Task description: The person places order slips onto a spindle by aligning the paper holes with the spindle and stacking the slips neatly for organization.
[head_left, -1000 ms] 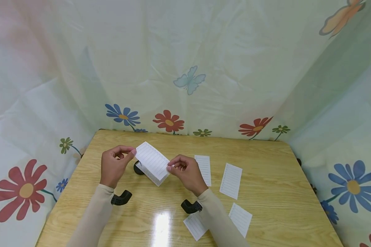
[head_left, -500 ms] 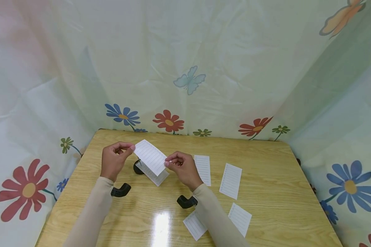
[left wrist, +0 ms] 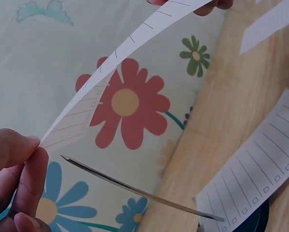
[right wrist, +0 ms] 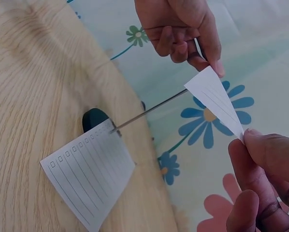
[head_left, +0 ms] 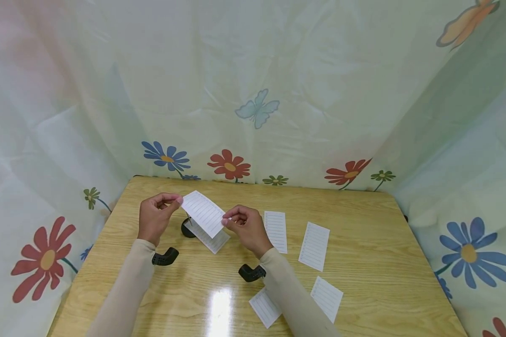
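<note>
Lined paper slip [head_left: 201, 214] up in the air, slightly bowed, above a metal spike [left wrist: 135, 187]; tip bare in left wrist view, exact gap hard to judge. Left hand [head_left: 153, 221] pinches its left end, right hand [head_left: 249, 231] pinches its right. Second slip [right wrist: 89, 169] low on the spike, by the dark base [head_left: 187, 229]. Four loose slips [head_left: 314, 246] right on the wooden surface [head_left: 383, 262]. Flowered curtain [head_left: 320, 93] behind.

Held slip [head_left: 202, 214]: no readable words
Spiked slip [right wrist: 89, 174]: printed boxes [right wrist: 67, 154], no readable words
Loose slips [head_left: 314, 246]: print illegible
</note>
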### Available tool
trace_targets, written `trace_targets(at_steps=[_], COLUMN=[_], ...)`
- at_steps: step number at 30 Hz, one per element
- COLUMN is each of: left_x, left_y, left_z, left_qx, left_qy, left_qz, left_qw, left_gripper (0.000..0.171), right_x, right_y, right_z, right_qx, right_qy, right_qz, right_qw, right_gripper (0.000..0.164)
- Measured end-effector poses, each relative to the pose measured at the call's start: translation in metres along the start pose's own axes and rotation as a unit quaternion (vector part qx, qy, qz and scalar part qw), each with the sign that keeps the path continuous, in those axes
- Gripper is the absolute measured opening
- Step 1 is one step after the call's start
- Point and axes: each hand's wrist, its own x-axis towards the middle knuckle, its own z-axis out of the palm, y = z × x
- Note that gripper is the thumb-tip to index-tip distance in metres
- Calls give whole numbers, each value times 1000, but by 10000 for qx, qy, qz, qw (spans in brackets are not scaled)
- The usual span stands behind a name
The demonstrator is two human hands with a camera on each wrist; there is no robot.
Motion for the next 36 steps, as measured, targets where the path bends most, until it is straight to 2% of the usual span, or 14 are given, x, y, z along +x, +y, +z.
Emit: trace_targets(at_steps=[18, 23, 36], left_x=[4, 5, 8], left_y=[-15, -16, -17], left_z=[0, 0, -3], left_qx=[-55, -65, -142], left_qy=[95, 110, 166], left_qz=[-194, -162, -189], left_qw=[9998, 9998, 9996], left_gripper=[26, 25, 27], right_x=[7, 8, 11], right_y=[12, 16, 11], right_z=[9, 11, 16], right_qx=[-305, -282, -238], right_qy=[74, 94, 149], right_qz=[116, 130, 157], right_qw=[9994, 9995, 9995], right_gripper=[6, 7, 8])
